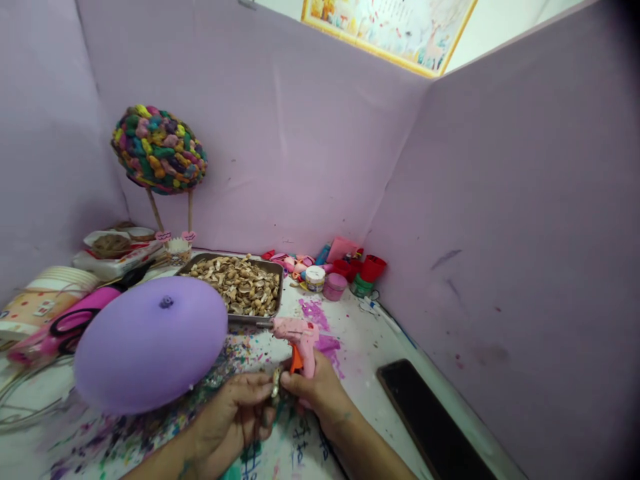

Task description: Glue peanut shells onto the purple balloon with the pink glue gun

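Note:
My left hand (231, 410) pinches a small tan peanut shell (276, 383) between thumb and fingers, low in the middle of the view. Wrapped round the handle of a pink hot glue gun (299, 330) is my right hand (325, 393), its thumb reaching to the same shell. The gun's nozzle points left, and its orange trigger shows above my fingers. A purple balloon (150, 347) lies left of my hands, knot facing up. Behind it, a metal tray (255, 320) is filled with split peanut shells (237, 283).
A colourful shell-covered ball (159, 150) stands on sticks at back left. Paper cups (57, 287) and black-handled scissors (73, 327) lie left. Small tubs (335, 285) and red cups (373, 268) stand at the back. A dark phone (430, 420) lies right. Purple partitions (515, 220) enclose the paint-stained table.

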